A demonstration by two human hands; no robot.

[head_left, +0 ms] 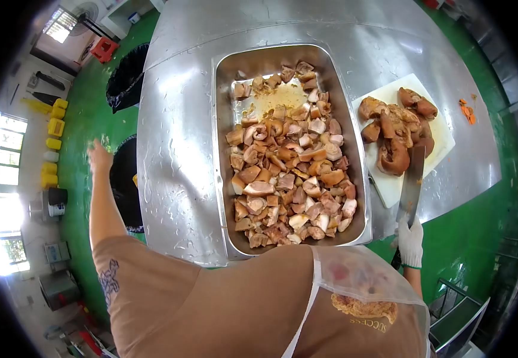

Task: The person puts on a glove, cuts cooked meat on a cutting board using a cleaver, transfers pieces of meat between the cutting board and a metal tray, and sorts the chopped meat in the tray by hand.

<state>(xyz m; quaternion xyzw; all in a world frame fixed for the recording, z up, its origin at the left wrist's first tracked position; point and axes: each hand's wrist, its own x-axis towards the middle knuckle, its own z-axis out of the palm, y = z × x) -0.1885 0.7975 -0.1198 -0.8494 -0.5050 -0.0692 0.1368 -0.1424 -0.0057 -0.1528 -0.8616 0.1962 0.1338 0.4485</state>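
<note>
The right hand [410,241], in a white knit glove, is closed round the dark handle of a broad steel knife [410,190]; the bare left hand [99,156] is stretched far out past the surface's left edge, beside a black-lined bin [126,190], fingers loosely apart, with nothing visible in it. The large glossy brown chunks of cooked meat [396,156] lie straight ahead of the right hand, much the nearer of the two, on a white rectangular cutting board [439,145]. The blade's long axis runs forward from that hand, its far end at the meat's right side; contact is unclear. Just left of the board, the rim of a deep steel tray [216,137] of cut meat pieces [289,179] bounds sideways room. Rightward, the board gives way to the shiny steel surface [468,161], whose near edge lies just ahead of the glove.
</note>
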